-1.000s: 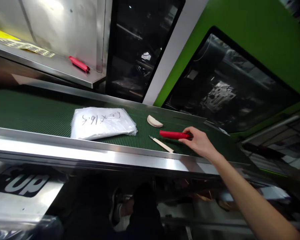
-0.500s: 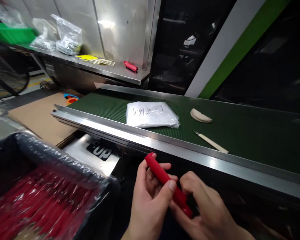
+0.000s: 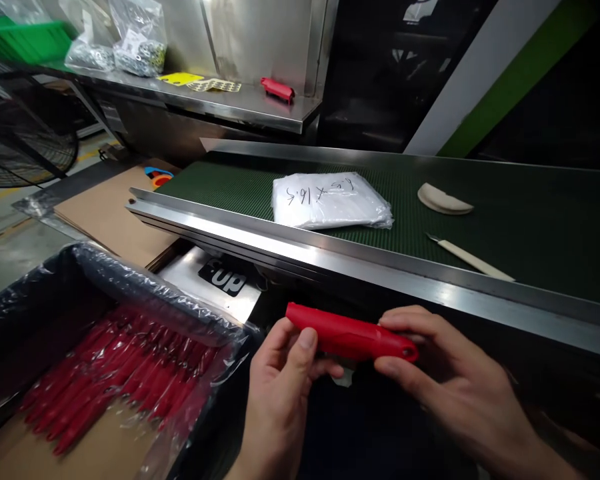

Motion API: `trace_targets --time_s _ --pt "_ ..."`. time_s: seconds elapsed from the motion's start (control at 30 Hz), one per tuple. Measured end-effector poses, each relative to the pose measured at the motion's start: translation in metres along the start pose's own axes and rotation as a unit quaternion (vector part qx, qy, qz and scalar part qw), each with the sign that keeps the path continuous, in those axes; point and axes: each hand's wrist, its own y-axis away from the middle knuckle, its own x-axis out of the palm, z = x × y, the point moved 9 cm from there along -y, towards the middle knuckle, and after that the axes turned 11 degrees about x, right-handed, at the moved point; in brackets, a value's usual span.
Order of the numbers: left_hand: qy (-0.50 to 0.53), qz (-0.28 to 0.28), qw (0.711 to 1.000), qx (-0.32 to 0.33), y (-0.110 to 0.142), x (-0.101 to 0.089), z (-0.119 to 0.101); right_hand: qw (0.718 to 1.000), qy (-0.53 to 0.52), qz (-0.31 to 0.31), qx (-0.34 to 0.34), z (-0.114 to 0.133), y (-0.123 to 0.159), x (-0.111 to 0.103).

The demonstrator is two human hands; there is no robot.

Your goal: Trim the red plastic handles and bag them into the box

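Note:
A red plastic handle (image 3: 347,335) with a small hole at its right end lies across both my hands, in front of the conveyor's metal rail. My left hand (image 3: 285,373) pinches its wider left end, thumb on the near face and fingers behind. At the tapered right end, my right hand (image 3: 435,360) grips it between thumb and index finger. Down on the left, a plastic-lined box (image 3: 125,280) holds many similar red pieces (image 3: 130,367), laid in rows under clear plastic.
The green conveyor belt (image 3: 230,180) carries a pack of white plastic bags (image 3: 330,200) with handwriting, a cream half-round pad (image 3: 443,200) and a craft knife (image 3: 473,259). Behind stands a steel shelf (image 3: 220,107) with bagged hardware (image 3: 140,53) and another red piece (image 3: 277,90). Cardboard sheets (image 3: 110,213) lie left.
The red handle has turned from a steep slant to nearly level. My right hand has moved right and up to its holed end. The camera view has tilted down and left.

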Motion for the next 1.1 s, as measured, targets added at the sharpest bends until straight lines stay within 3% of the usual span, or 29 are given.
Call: trace_targets --time_s 0.17,0.43,0.7,0.8,0.9,1.1 --pt "0.009 -0.018 1.0 -0.019 0.001 -0.007 0.002 1.0 0.002 0.018 -0.004 0.0 0.0 -0.001" --pt "0.076 0.002 0.994 -0.074 0.002 -0.008 0.01 0.995 -0.026 0.053 0.075 -0.01 -0.006 -0.001" --pt "0.093 -0.077 0.98 -0.159 0.004 -0.016 0.026 0.976 -0.122 0.106 0.147 -0.021 -0.007 0.012" --pt "0.098 -0.086 0.976 -0.171 0.001 -0.019 0.03 0.99 -0.075 0.079 0.089 -0.014 -0.006 0.008" --pt "0.114 -0.079 0.978 -0.155 -0.005 -0.02 0.03 0.995 0.011 0.064 -0.074 0.016 -0.001 0.016" --pt "0.093 -0.109 0.98 -0.137 -0.004 -0.034 0.026 0.932 0.16 0.026 -0.324 0.074 0.009 0.05"
